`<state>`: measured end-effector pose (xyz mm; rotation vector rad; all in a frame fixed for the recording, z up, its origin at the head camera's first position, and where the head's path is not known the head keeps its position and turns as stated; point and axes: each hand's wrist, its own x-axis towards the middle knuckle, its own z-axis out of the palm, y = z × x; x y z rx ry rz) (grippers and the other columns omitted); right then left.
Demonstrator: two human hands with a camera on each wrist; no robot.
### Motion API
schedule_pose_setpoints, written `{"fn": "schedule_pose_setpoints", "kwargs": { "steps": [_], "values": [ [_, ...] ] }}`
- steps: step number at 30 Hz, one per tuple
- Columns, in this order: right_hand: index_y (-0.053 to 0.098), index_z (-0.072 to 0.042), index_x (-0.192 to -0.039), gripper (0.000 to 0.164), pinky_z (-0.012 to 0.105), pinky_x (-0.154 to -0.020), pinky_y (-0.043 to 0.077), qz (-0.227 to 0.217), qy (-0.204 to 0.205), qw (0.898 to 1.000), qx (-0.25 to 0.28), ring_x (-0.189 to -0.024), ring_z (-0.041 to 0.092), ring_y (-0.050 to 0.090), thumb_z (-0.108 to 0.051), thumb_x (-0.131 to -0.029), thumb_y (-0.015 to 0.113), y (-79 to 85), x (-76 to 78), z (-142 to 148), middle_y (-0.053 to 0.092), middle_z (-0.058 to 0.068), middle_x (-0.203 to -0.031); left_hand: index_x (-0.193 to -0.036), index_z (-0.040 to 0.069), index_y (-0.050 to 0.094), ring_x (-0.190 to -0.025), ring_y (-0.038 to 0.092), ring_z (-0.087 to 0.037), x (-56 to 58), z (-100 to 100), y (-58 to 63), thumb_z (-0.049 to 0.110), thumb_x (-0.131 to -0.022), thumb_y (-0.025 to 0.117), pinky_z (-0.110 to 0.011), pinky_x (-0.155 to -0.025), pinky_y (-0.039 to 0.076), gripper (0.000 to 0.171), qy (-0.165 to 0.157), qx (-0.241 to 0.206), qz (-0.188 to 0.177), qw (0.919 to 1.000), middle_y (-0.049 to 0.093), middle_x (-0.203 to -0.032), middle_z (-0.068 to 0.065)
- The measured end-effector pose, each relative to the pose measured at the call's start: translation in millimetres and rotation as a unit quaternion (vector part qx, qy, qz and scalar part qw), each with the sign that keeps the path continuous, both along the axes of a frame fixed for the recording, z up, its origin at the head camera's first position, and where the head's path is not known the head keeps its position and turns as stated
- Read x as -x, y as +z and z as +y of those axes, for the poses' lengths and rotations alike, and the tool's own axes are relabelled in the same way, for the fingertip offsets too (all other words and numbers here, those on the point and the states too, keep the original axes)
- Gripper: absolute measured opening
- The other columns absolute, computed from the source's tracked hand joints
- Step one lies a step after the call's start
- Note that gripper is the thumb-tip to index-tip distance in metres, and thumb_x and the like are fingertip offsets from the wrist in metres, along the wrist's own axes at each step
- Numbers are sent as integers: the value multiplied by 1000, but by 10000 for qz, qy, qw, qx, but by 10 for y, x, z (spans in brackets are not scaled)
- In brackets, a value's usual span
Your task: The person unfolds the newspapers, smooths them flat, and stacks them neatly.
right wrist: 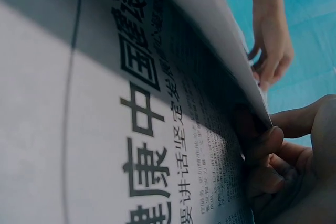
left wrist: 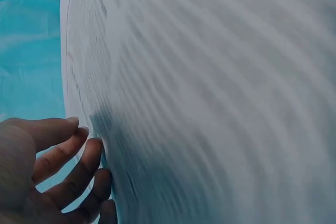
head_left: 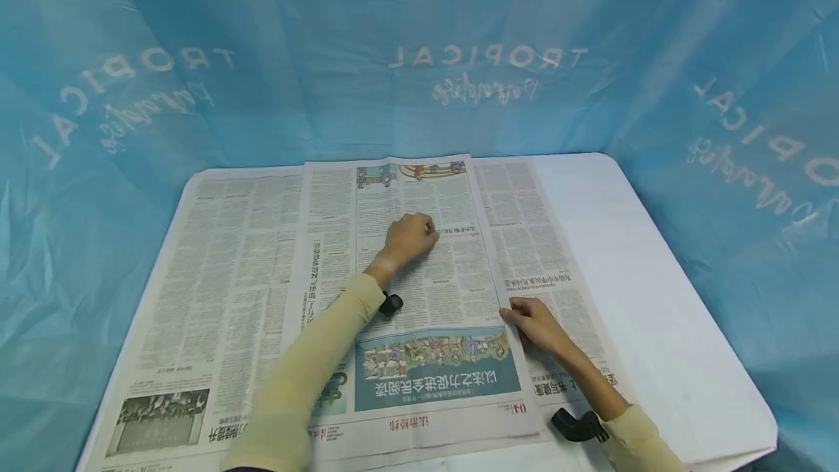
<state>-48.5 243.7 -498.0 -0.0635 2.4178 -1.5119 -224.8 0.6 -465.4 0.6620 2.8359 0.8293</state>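
Note:
A narrow folded newspaper sheet [head_left: 452,279] lies over a wider spread newspaper [head_left: 216,275] on the white table. My right hand [head_left: 536,323] pinches the right edge of the upper sheet between thumb and fingers. In the right wrist view that edge [right wrist: 210,11] stands raised above the printed page [right wrist: 100,129] beneath. Over the upper half of the folded sheet is my left hand [head_left: 411,237], its fingers loosely bent. The left wrist view shows its fingertips [left wrist: 94,148] right at the paper's surface [left wrist: 210,103], with nothing gripped.
Blue curtain [head_left: 393,115] with white lettering hangs behind and at both sides of the white table [head_left: 662,297]. Bare tabletop shows along the right side. Black wrist cameras are worn at the left wrist [head_left: 391,304] and right wrist [head_left: 577,426], close over the paper.

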Motion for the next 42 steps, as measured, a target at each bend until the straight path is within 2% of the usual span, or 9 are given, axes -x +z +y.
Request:
{"fn": "schedule_pose_setpoints", "kwargs": {
  "steps": [6,11,15,21,26,30,36,42],
  "values": [
    [65,4,-104,29,27,-40,38,-88,-42,10000,4,-40,5,36,-21,-102,51,-20,-46,-9,51,2,-57,-87,11,71,-56,50,-11,10,338,-80,24,-97,61,-25,-52,39,19,-347,97,118,9993,70,-80,-4],
    [66,2,-100,26,25,-40,36,-115,-207,9996,-122,-39,6,36,-20,-102,52,15,-26,-47,45,1,-53,-81,10,68,-59,52,-12,45,543,-76,25,-97,61,-26,-55,42,22,-449,49,18,9990,66,-74,-3],
    [66,1,-99,24,25,-40,36,-90,-236,9996,-155,-39,7,37,-18,-101,53,37,8,-80,47,1,-53,-77,13,63,-57,50,-10,72,612,-47,30,-96,61,-26,-54,41,26,-303,155,-42,9994,59,-67,2],
    [65,1,-95,24,24,-40,36,-28,-188,9997,-164,-39,6,36,-19,-101,53,25,18,-100,45,0,-52,-68,14,54,-50,40,-12,92,665,-25,45,-97,56,-28,-48,34,43,36,244,-310,9992,45,-57,3],
    [61,2,-88,27,26,-40,36,-13,-148,9996,-237,-39,6,36,-21,-101,54,21,-25,-79,43,0,-52,-76,15,58,-56,52,-15,68,767,-62,61,-95,48,-34,-56,44,50,321,488,-402,9975,56,-66,0],
    [61,2,-89,25,27,-40,37,116,-147,9995,-237,-39,5,35,-18,-101,53,28,-36,-57,43,0,-53,-82,15,64,-63,60,-20,37,828,-48,66,-92,48,-40,-65,50,54,524,614,-348,9961,64,-71,-4],
    [60,4,-88,26,28,-39,36,94,-84,9995,-272,-39,3,34,-14,-102,50,-42,-37,-49,43,4,-52,-80,15,65,-64,59,-21,3,828,-33,69,-88,53,-40,-68,48,55,608,735,-468,9943,62,-70,-4],
    [60,-1,-83,29,27,-39,37,95,-188,9996,-198,-39,4,35,-22,-101,55,-15,-47,-63,41,-2,-50,-71,15,61,-65,58,-22,0,801,-7,66,-87,57,-39,-67,46,54,565,565,-512,9955,59,-66,-4]
  ]
}}
